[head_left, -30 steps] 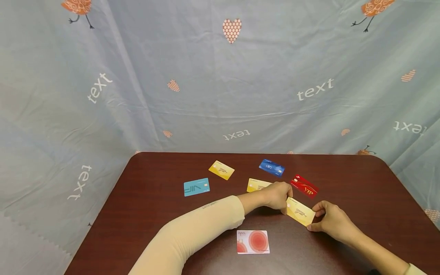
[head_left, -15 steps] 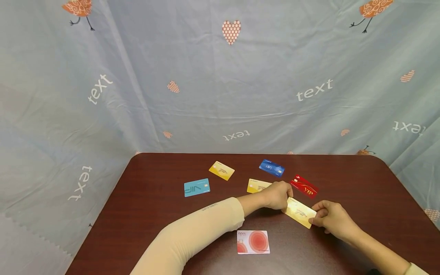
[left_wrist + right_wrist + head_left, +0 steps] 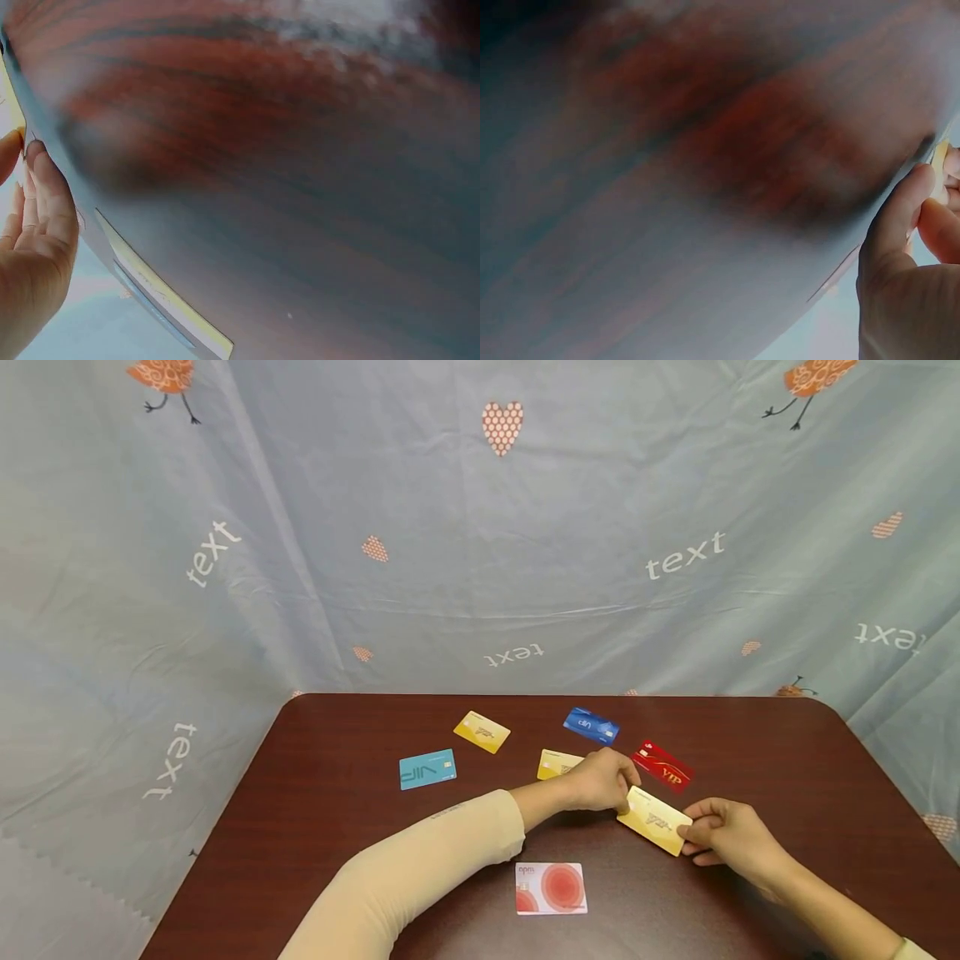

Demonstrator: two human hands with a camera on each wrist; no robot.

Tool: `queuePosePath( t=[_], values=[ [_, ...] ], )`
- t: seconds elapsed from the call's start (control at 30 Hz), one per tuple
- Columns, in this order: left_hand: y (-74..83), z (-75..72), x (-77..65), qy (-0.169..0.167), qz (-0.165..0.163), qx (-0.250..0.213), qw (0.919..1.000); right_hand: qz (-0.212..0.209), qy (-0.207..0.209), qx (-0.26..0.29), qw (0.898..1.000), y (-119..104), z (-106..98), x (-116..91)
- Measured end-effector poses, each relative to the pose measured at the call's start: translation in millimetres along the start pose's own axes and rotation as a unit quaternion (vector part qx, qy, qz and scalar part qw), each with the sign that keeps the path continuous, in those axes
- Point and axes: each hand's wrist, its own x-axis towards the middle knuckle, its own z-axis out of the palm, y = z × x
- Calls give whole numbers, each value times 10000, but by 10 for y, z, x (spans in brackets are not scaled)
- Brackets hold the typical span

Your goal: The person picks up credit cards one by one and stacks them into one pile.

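Note:
A yellow bank-style card (image 3: 655, 821) with dark lettering is held between both hands, right of the table's middle. My left hand (image 3: 602, 779) pinches its left end; the fingers partly cover that edge. From the other side my right hand (image 3: 731, 839) grips the right end, thumb on the printed face. In the left wrist view the left hand (image 3: 37, 247) shows thumb and fingertips at the card's edge (image 3: 9, 97). The right wrist view shows the right hand (image 3: 911, 262) beside a yellow sliver of the card (image 3: 939, 156). A second yellow card (image 3: 557, 764) lies partly behind the left hand.
Several cards lie flat on the dark brown table (image 3: 337, 852): a red VIP card (image 3: 663, 766), a blue one (image 3: 591, 725), a teal one (image 3: 427, 769), a yellow one (image 3: 482, 732), and a white-and-red one (image 3: 551, 888) in front. A printed cloth (image 3: 465, 527) hangs behind.
My right thumb has moved from the card's lower corner onto its face, with the fingers behind. The held card has shifted only slightly; the cards on the table look unchanged.

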Motion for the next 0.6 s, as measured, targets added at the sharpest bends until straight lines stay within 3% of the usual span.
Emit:
queuePosePath(
  t=[0.27, 0.6],
  values=[
    [-5, -89, -86, -103, -64, -863, 9962, -33, -140, 227, 9996, -38, -4, -24],
    [-15, -241, -199, -225, -55, -1769, 9840, -191, -280, 333, 9989, -98, -12, 7]
  ],
)
